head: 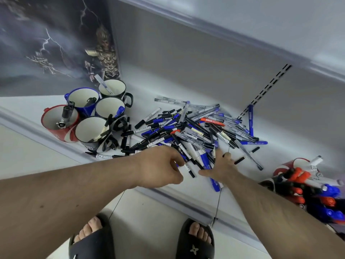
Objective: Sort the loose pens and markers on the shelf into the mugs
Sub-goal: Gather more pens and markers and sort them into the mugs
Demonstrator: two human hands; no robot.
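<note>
A big heap of loose pens and markers [196,128], blue, black, clear and a few red, lies on the white shelf [141,90]. Left of it stand several mugs: a red one [56,126], a blue one [82,100] and three black ones [89,131], each with a few pens inside. My left hand [160,167] is at the heap's near edge, fingers curled onto pens there; what it grips is hidden. My right hand [220,165] lies beside it with fingers spread, touching the pens, a blue marker [214,184] under it.
A red mug [298,163] packed with red, blue and white markers sits at the right edge of the shelf. A dark poster board [56,43] stands behind the mugs. The shelf's front lip [177,199] runs under my forearms; my sandalled feet are on the floor below.
</note>
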